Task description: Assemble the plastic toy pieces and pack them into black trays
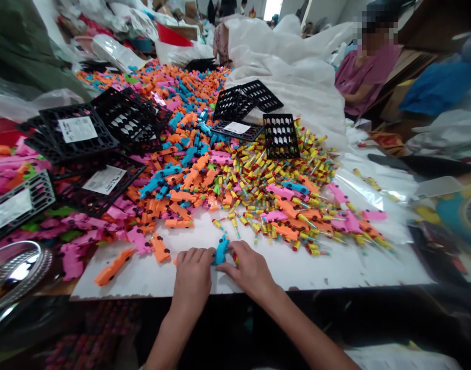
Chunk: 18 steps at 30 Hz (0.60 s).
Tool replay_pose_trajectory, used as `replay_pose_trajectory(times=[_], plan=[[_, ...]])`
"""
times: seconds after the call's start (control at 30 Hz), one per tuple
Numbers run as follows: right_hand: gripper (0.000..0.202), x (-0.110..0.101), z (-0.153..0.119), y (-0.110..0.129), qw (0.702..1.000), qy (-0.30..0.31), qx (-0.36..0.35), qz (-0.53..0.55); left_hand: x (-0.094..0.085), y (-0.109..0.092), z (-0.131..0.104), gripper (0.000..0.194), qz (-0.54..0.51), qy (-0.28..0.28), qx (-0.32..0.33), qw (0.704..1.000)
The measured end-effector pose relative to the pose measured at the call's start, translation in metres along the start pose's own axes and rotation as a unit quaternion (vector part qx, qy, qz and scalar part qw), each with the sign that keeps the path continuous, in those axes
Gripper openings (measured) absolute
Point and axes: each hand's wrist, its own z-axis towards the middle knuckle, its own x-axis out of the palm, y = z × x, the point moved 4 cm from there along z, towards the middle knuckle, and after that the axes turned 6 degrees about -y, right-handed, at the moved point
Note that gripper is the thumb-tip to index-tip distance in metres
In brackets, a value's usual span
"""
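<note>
Near the front edge of the white board tabletop (297, 267), the left hand (192, 275) and right hand (250, 272) together pinch a small blue plastic toy piece (221, 251). Just beyond lies a heap of orange, pink and blue plastic pieces (181, 174), with yellow-and-red capped tubes (281, 180) to the right. Black plastic grid trays (85, 133) lie far left.

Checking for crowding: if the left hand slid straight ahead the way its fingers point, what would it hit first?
The left hand points up-right at the small blue plastic toy car both hands pinch; beyond lie loose yellow-and-red tubes, though depth is uncertain.
</note>
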Motion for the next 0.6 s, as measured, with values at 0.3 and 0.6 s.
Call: replay_pose_trajectory(times=[0.3, 0.6], plan=[[0.026, -0.006, 0.014, -0.005, 0.997, -0.016, -0.079, 0.008, -0.004, 0.003, 0.007, 0.041, -0.066, -0.132, 0.059, 0.987], [0.02, -0.032, -0.005, -0.023, 0.972, -0.043, -0.164, 0.164, 0.012, -0.014, 0.012, 0.016, -0.069, -0.057, 0.038, 0.995]])
